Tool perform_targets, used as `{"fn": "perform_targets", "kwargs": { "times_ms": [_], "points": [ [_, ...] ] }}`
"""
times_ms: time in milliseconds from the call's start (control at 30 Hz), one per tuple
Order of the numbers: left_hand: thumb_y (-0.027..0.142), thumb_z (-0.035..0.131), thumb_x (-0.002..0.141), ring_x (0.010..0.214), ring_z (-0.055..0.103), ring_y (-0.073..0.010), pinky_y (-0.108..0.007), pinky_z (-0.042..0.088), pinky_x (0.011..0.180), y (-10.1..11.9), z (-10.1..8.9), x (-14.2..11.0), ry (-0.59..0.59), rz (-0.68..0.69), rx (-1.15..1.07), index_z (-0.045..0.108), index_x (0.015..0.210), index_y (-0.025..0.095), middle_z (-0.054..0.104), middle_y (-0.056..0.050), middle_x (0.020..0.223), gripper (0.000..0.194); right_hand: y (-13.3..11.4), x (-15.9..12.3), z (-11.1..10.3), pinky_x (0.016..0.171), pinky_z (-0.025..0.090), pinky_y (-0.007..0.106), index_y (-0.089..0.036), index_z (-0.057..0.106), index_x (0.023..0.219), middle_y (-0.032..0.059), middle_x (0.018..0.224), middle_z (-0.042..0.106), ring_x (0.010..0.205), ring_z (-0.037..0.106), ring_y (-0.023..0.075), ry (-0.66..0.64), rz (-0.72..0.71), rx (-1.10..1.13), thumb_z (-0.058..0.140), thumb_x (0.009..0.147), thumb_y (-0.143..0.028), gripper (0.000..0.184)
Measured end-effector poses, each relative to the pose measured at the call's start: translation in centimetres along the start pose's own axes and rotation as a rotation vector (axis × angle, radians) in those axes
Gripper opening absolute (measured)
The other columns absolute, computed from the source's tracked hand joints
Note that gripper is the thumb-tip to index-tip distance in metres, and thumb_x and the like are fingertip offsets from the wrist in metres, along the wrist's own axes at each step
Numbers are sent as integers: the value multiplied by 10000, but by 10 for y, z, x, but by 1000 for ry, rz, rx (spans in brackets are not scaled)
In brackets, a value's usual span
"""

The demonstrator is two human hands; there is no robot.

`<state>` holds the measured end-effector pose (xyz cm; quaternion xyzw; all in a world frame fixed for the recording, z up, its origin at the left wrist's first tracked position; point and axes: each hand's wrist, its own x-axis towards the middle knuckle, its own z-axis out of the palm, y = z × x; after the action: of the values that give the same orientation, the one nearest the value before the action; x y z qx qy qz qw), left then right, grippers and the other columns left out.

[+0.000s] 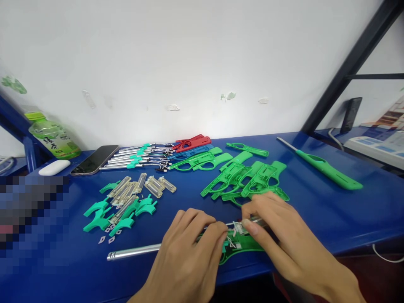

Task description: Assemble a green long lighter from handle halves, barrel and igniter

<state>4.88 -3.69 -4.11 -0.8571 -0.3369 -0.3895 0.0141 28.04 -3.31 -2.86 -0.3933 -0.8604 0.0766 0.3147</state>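
Note:
At the blue table's (315, 210) near edge lies a green lighter shell half (243, 244) with a silver metal tube (132, 251) sticking out to the left. My left hand (189, 248) rests curled over the shell's left part, fingertips pressing down on it. My right hand (277, 235) pinches the small metal and clear inner parts (238, 227) seated in the shell, with thin white wires showing between my fingertips.
A pile of green shell halves (246, 181) lies behind my hands, with red and blue ones (192, 147) further back. Silver tubes with teal parts (135, 159), clear tanks and teal triggers (126, 206) sit left. A finished green lighter (325, 168), a phone (94, 160), a bottle (53, 136) stand around.

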Motion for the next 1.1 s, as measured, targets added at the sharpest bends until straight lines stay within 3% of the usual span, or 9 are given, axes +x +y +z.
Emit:
{"fn": "perform_targets", "kwargs": {
  "times_ms": [1100],
  "points": [
    [49, 597, 997, 870, 620, -201, -377, 513, 798, 1, -1, -3, 11, 34, 13, 660, 1082, 160, 719, -41, 937, 154, 2, -2, 1, 802, 367, 322, -242, 512, 1066, -25, 919, 590, 814, 517, 157, 12, -50, -5, 488, 1123, -266, 66]
  ]
}}
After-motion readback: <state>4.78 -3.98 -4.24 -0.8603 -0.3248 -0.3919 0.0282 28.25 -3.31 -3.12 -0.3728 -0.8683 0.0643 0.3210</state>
